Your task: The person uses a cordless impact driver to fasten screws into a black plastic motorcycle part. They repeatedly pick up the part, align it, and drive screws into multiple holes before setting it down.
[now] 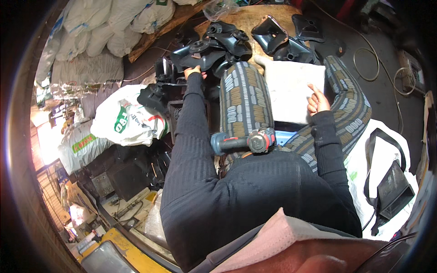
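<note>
Upper centre, the left hand (193, 71) has its fingers clamped on a black part (200, 53). The right hand (317, 101) rests on a white cushion (291, 88), fingers apart. A drill (246, 142) lies in the lap.

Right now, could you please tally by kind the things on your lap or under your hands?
Grey-and-red cordless drill, lying across the lap: 1
White rectangular pad, under the right hand: 1
Black moulded plastic part, touched by the left hand: 1
Total: 3
</note>
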`<move>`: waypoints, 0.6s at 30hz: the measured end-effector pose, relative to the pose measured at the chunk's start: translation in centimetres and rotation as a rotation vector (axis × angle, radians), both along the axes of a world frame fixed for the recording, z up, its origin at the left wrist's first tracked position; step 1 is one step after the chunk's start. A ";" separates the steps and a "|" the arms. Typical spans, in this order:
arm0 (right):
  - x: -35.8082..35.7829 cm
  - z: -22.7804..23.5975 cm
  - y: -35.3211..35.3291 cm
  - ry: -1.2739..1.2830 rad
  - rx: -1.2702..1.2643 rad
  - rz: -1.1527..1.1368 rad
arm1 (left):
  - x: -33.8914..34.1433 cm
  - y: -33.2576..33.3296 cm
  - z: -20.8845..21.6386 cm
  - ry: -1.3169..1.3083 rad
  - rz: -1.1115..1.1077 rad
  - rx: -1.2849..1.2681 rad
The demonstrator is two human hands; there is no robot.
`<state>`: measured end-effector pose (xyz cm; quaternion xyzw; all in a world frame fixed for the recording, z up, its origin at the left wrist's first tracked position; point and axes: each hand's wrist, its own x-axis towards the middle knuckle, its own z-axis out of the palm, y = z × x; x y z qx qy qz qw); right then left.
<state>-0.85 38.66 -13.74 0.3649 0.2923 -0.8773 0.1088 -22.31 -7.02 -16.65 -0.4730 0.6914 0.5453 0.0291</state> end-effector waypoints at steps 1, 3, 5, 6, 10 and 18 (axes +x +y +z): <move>0.1 0.2 0.1 -0.013 0.026 0.001 | 0.2 0.9 -0.2 -0.076 -0.094 -0.071; -0.1 0.8 -0.8 -0.020 0.048 0.066 | -0.3 -0.2 1.1 -0.368 -0.489 -0.621; -0.1 1.3 -0.7 -0.021 0.066 0.086 | -0.6 4.0 2.3 -0.432 -0.803 -1.262; 0.5 1.3 0.0 -0.020 0.076 0.071 | -0.7 9.5 5.5 -0.268 -0.805 -1.430; -0.4 2.7 -1.2 0.042 0.032 0.148 | -6.4 19.3 7.4 0.339 -1.237 -0.830; 0.0 4.0 -1.1 0.015 0.024 0.119 | -11.7 39.4 -7.6 -0.142 -1.818 -1.026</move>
